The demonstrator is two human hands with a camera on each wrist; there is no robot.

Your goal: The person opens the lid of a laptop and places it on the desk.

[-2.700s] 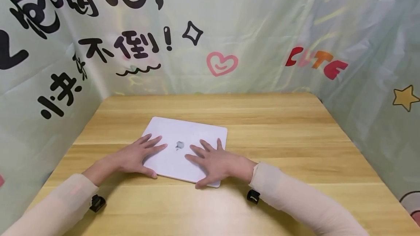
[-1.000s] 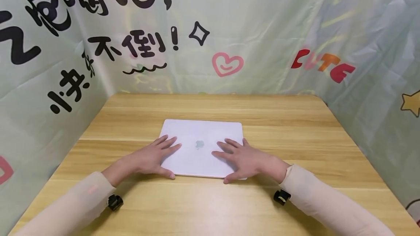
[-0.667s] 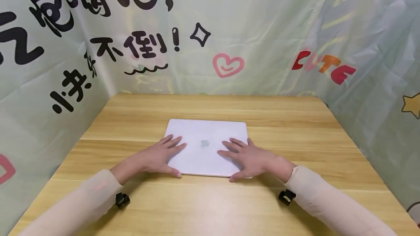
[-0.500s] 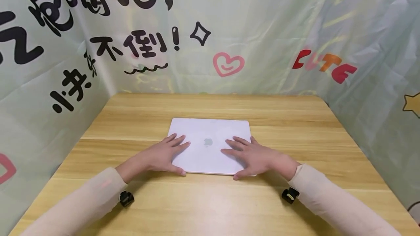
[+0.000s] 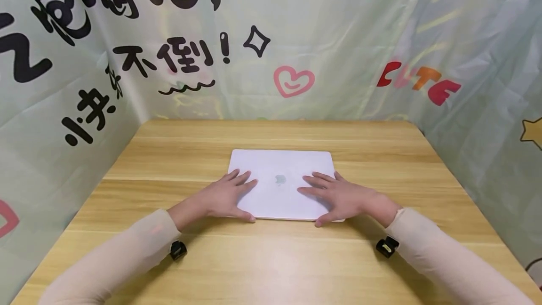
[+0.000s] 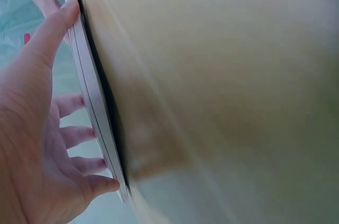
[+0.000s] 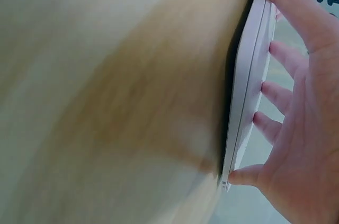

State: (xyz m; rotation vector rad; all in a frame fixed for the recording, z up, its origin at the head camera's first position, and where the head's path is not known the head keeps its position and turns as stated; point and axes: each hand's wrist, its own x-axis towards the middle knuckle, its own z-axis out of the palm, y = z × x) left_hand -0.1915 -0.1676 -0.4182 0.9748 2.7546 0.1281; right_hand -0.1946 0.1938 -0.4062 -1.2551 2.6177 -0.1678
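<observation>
A closed silver laptop (image 5: 281,161) with an apple logo on its lid lies flat on the table in the head view. My left hand (image 5: 224,197) rests on its left side, fingers spread over the lid and the thumb at the near edge. Mirroring it, my right hand (image 5: 347,199) lies spread on the right side, thumb also at the near edge. In the left wrist view, the thumb and fingertips touch the laptop's slim edge (image 6: 94,89) and lid. The right wrist view has the right fingertips against the laptop (image 7: 243,78) in the same way.
The wood-grain table (image 5: 271,262) extends around the laptop on all sides. Pale printed cloth (image 5: 338,22) with black lettering and a pink heart hangs along the back, left and right. Black wrist cameras (image 5: 178,250) sit below each sleeve cuff.
The laptop has slid to the right and slightly away under both hands. It was tilted at first and now lies nearly square to the table. Both hands have kept their places on it.
</observation>
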